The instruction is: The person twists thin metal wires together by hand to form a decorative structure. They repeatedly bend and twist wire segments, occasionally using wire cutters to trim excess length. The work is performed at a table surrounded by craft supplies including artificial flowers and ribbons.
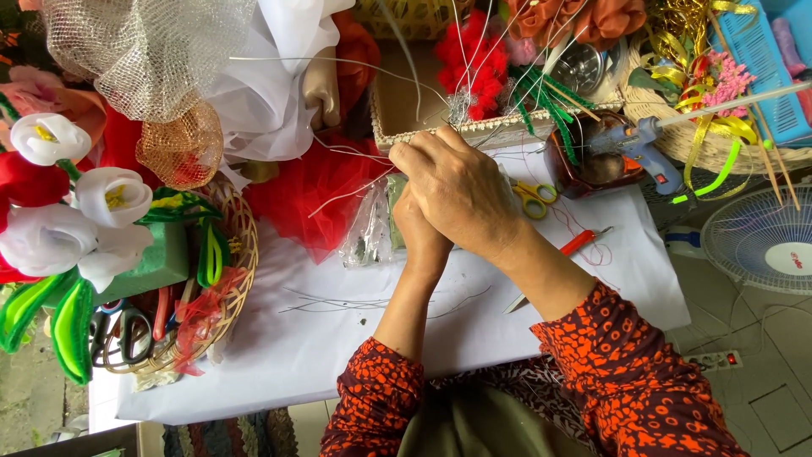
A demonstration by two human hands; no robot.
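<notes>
My right hand (461, 190) lies over my left hand (420, 233) above the white table sheet (355, 338). The right fingers pinch thin white wires (342, 196) that stick out to the left and upward. My left hand is mostly hidden beneath the right one, fingers curled; what it grips cannot be seen. Just left of the hands lies a clear plastic bag (368, 233), beside red tulle fabric (309, 199). Loose thin wires (338, 302) rest on the sheet below the hands.
White fabric flowers (76, 203) stand at left above a wicker basket (227, 288) holding scissors (123, 332). Yellow-handled scissors (534, 196), a red-handled tool (568, 250), a blue glue gun (643, 148), a shallow box (406, 101) and a fan (761, 241) lie to the right.
</notes>
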